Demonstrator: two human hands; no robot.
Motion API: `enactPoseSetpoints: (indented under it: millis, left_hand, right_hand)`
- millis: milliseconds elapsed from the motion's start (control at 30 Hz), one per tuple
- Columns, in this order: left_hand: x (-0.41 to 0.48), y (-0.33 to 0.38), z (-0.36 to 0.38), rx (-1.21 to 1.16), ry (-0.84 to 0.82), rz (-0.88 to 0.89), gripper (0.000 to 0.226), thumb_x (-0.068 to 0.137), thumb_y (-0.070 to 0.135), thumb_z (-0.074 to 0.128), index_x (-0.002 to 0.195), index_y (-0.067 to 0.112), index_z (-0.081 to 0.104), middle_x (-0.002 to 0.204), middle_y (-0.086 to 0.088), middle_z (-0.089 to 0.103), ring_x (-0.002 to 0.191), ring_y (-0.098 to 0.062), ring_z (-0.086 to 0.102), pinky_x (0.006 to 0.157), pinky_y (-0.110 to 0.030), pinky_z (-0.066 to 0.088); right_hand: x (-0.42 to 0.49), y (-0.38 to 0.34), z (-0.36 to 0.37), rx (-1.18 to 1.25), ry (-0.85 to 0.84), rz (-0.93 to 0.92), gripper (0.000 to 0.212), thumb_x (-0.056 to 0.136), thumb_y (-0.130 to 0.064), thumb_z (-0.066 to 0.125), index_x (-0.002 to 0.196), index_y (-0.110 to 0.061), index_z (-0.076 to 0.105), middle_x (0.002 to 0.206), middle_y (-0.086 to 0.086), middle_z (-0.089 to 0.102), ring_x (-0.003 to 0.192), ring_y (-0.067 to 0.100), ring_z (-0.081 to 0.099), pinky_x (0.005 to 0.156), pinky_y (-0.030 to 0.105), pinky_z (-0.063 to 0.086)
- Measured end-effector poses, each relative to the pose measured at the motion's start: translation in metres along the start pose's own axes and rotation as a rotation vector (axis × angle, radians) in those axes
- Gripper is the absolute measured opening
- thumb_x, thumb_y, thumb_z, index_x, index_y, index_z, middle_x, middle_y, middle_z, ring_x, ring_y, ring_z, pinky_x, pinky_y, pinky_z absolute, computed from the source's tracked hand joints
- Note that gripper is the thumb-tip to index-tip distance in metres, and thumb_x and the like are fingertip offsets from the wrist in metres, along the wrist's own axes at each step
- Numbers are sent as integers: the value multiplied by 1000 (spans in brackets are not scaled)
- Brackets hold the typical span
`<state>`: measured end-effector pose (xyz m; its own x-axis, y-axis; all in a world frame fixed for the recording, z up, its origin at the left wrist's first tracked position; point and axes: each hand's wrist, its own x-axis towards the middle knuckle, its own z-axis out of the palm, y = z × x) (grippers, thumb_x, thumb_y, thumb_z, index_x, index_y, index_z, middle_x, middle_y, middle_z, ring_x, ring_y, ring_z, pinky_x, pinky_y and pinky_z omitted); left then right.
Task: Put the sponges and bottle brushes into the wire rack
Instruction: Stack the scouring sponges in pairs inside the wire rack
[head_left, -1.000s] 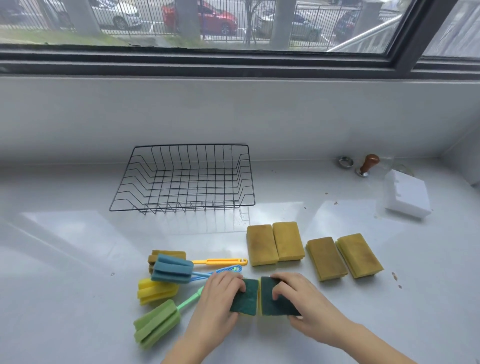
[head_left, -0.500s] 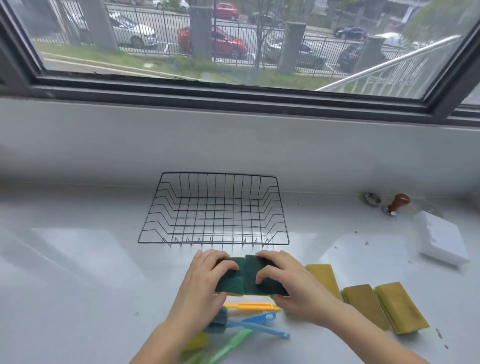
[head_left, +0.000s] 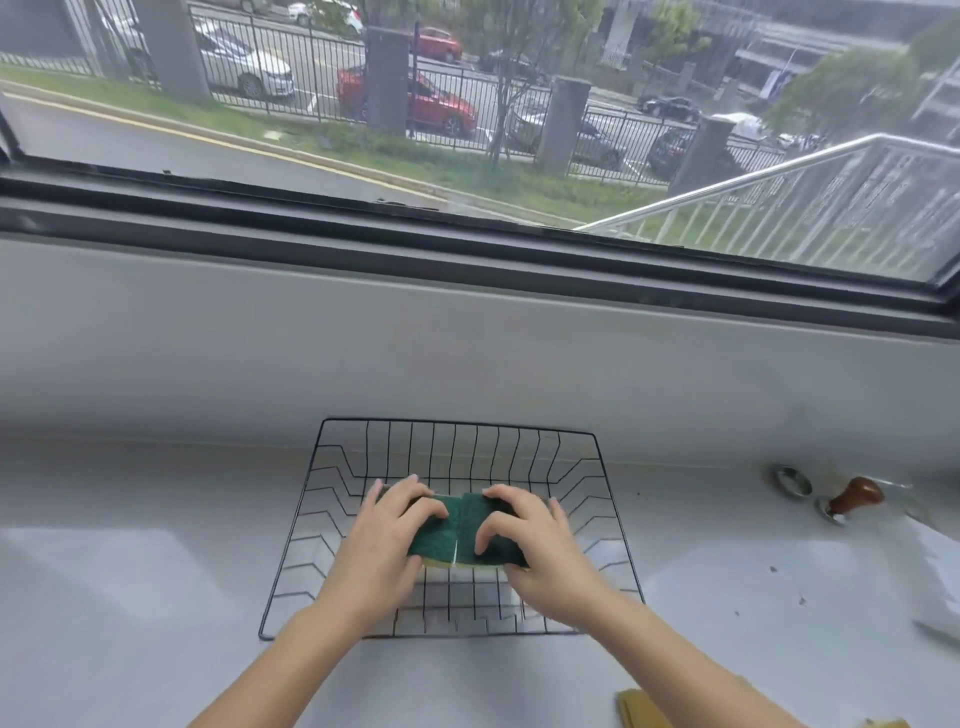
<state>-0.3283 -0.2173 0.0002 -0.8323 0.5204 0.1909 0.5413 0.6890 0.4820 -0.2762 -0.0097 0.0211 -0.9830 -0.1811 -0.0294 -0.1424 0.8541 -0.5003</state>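
Note:
A black wire rack (head_left: 613, 525) sits on the white counter below the window. Inside it, side by side, are two green-topped sponges with yellow undersides: the left sponge (head_left: 435, 538) and the right sponge (head_left: 470, 540). My left hand (head_left: 379, 545) grips the left one and my right hand (head_left: 535, 551) grips the right one, fingers curled over their tops, low over the rack's floor. One yellow sponge (head_left: 641, 714) peeks in at the bottom edge. The bottle brushes are out of view.
A brown-handled tamper (head_left: 852, 500) and a small metal ring (head_left: 790, 480) lie at the right near the back wall. A white block's edge (head_left: 937, 635) shows at the far right. The grey sill wall rises right behind the rack.
Both hands carried the two green sponges forward from the counter's front, over the rack's front rim and down into it. The view tilted up, so brushes and most yellow sponges dropped out of sight.

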Motion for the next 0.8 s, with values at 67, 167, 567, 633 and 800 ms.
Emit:
enactPoseSetpoints:
  millis: [67,167,567,633,800]
  left_hand:
    - [12,-15,9,4,-12,-21,49,73,-5,55,112,23,54,123,6,50,138,-19,33,118,-36,6]
    - [27,-35,23,-2,-20,-79,48,75,-3,51,115,23,50,125,7,46,137,-17,30,120,-36,6]
    - [50,-71,49,-20,-3,-176,45,75,-7,51,112,18,54,129,-2,48,133,-22,34,121,-44,9]
    - [53,-70,50,-11,15,-188,47,72,-10,53,111,17,55,127,-4,50,131,-23,37,121,-45,8]
    - [50,-63,51,85,0,-198,49,73,-5,58,116,17,55,133,-6,49,135,-27,35,120,-44,11]
  right_hand:
    - [21,5,13,24,3,38,49,67,7,46,94,-34,52,141,-11,33,133,1,18,113,45,3]
    - [52,10,33,56,10,78,48,68,7,48,93,-34,52,140,-9,34,134,5,20,113,41,6]
    - [99,29,69,62,-35,65,56,69,13,41,108,-26,53,150,-8,31,145,21,9,117,48,11]
    - [98,29,71,39,17,39,57,68,12,41,107,-28,51,148,-6,33,144,23,13,116,42,13]
    - [95,22,68,-4,24,46,51,73,6,45,110,-29,52,148,-3,31,143,24,11,115,41,13]
